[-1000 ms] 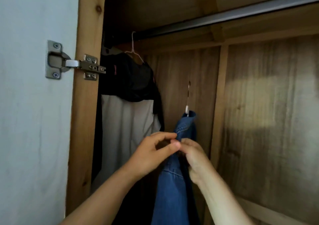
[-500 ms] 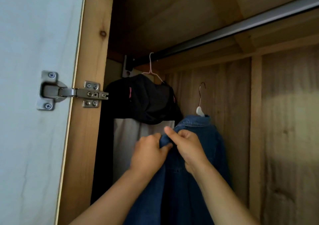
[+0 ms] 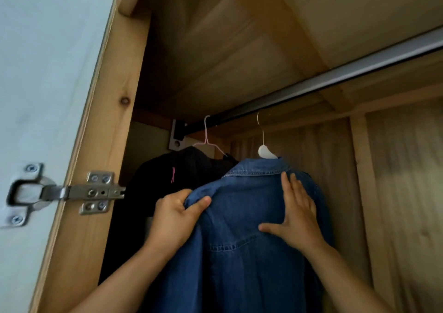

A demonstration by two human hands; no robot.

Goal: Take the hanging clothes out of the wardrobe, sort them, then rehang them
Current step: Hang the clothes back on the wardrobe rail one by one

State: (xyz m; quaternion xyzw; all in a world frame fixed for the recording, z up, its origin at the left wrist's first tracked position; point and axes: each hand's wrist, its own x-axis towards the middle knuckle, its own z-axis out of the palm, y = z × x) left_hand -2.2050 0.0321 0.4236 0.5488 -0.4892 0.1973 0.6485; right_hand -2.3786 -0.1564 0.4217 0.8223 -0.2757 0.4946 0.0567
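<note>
Denim shirt now raised to the rail, white hanger hook at or over it (half a second ago held lower, both hands bunched at the collar). Left hand pinching shoulder cloth, right hand now flat, fingers straight, smoothing the back. Rehanging nearly done, likely. To the left: open door hinge, black garment on pink hanger crowding the shirt's left shoulder.

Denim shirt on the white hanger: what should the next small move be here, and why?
Probably let go and take the next garment. The denim shirt sits square on its white hanger, whose hook reaches the rail; the left hand pinches the shoulder, and the right hand lies flat on it.
</note>
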